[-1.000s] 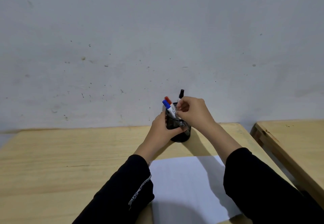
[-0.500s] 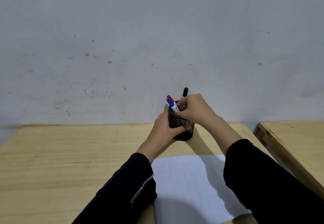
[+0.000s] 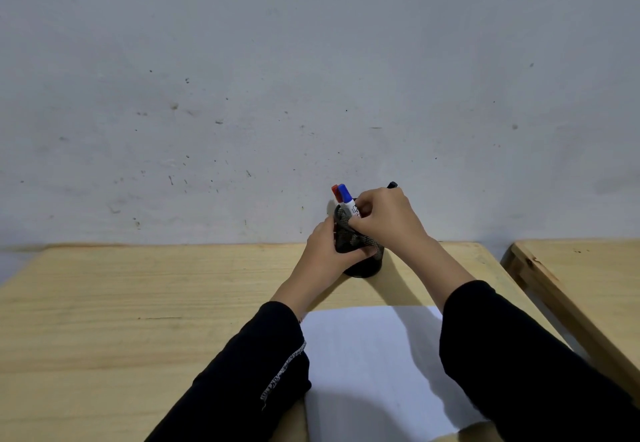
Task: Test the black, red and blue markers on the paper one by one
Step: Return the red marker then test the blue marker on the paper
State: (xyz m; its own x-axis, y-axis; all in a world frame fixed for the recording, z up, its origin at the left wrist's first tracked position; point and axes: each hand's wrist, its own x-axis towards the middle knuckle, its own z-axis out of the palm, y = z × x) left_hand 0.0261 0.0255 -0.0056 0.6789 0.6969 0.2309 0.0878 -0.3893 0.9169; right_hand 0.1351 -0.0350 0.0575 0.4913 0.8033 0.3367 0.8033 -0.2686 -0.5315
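Paper (image 3: 374,365): one blank sheet, nearest, on wooden table (image 3: 138,303). Beyond it, left hand (image 3: 329,258) wraps one black mesh pen holder (image 3: 363,261), steadying it. Right hand (image 3: 384,223) curls over holder mouth, fingers closed on what appears to be black marker (image 3: 392,184); only its tip shows. Three markers: blue marker (image 3: 346,197), red marker (image 3: 334,191), black. Advice: keep holder pinned, draw black straight up, clear of neighbours.

The holder (image 3: 360,251) with markers (image 3: 344,196) in it stands on the table (image 3: 138,303) behind the paper (image 3: 374,365).
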